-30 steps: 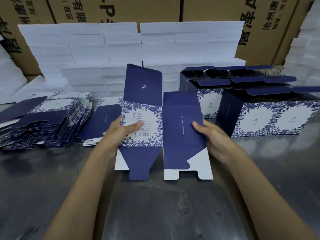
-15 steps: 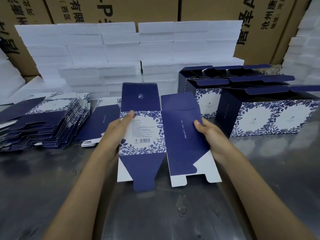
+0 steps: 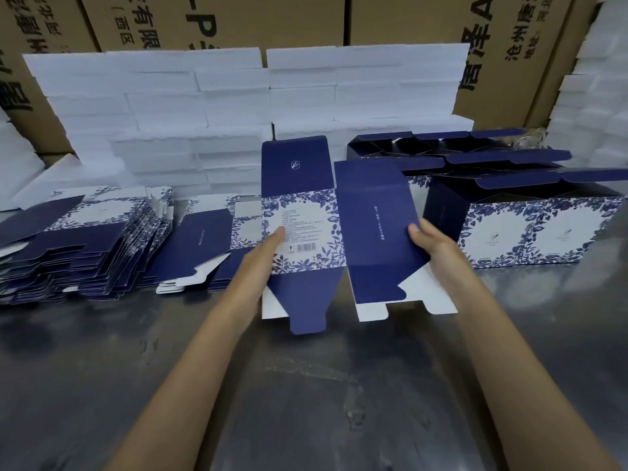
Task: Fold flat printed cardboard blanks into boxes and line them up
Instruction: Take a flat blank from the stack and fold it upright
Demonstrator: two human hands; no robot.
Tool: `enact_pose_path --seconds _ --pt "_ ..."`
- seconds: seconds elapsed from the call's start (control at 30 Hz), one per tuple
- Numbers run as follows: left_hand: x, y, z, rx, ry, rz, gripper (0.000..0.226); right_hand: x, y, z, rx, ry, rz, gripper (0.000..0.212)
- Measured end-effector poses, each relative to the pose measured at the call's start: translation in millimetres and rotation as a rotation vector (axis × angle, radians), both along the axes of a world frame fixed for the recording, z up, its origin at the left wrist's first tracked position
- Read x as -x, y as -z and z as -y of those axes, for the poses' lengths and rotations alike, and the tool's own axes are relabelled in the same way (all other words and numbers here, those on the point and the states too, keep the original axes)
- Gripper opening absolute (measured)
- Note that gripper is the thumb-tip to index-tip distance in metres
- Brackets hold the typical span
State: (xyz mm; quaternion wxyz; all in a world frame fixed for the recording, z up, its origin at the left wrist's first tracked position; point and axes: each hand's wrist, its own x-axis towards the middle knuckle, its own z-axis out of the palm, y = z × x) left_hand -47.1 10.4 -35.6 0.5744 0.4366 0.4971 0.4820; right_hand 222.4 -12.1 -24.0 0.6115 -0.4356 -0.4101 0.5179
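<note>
1. Done: folded boxes [image 3: 530,229] stood in rows at the right of the counter [image 3: 306,402], lids open.
2. In hand: left hand [image 3: 261,263] and right hand [image 3: 431,244] each gripped a side of one blank [image 3: 339,229], held above the counter, partly opened.
3. Left: a large stack of flat blanks [image 3: 85,246] at left.

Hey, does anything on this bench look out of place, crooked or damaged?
Nothing looks damaged. The flat blanks at the left lie in a slumped, fanned pile rather than a square stack. The blank held by both hands looks intact.
</note>
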Motion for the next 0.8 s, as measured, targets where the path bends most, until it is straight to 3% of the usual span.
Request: enact_pose_path --seconds 0.13,0.4,0.53,0.63,0.73,0.8 --pt "-6 10 -4 0.027 0.155 0.112 0.035 -10 -7 4 0.032 -0.023 -0.069 0.024" --pt "10 14 -9 -0.057 -0.066 -0.314 0.074 4 -4 10 0.134 -0.095 -0.085 0.026" --pt "12 7 -1 -0.169 -0.073 -0.469 0.045 14 -4 14 0.024 -0.245 -0.227 0.037" --pt "9 -5 7 -0.202 -0.047 -0.451 0.045 18 -5 15 -0.019 -0.301 -0.205 0.039" --pt "5 -20 12 -0.199 0.067 -0.262 0.045 25 -1 14 -0.027 -0.380 -0.072 0.061" --pt "9 -23 12 -0.264 0.190 -0.178 0.065 33 3 14 -0.069 -0.342 0.037 0.063"
